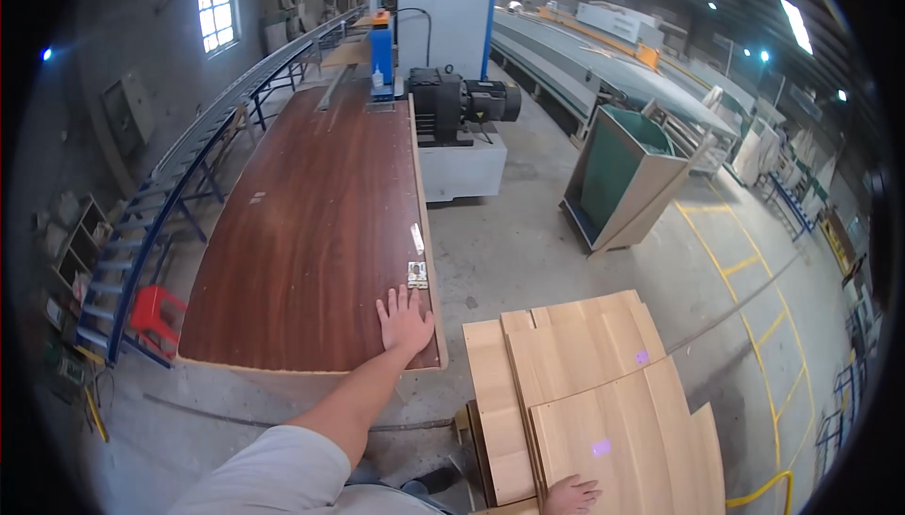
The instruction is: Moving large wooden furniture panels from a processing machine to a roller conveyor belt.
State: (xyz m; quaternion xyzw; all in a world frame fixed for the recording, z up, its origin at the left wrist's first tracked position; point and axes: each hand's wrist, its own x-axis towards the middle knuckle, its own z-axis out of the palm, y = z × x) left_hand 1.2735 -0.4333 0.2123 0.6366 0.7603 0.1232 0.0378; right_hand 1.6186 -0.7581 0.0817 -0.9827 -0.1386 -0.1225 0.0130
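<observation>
I am watching the left hand (403, 322) lying flat, fingers spread and gripping nothing, on the near right corner of the long dark brown panel (311, 223). The panel is stretching away from under the palm toward the blue machine (381, 58) and the black motor (457, 100) at its far end. Just beyond the fingertips, a small metal hinge plate (418, 275) is sitting on the panel's right edge.

The right hand (570, 496) is resting at the lower edge of the view, fingers loosely extended, touching the near end of the stack of light wooden boards (584, 383); I am not seeing it clamped around anything. The boards are spreading away from that hand, up and to its right. Well left of the left hand, a red stool (154, 312) is standing on the concrete floor (509, 242).
</observation>
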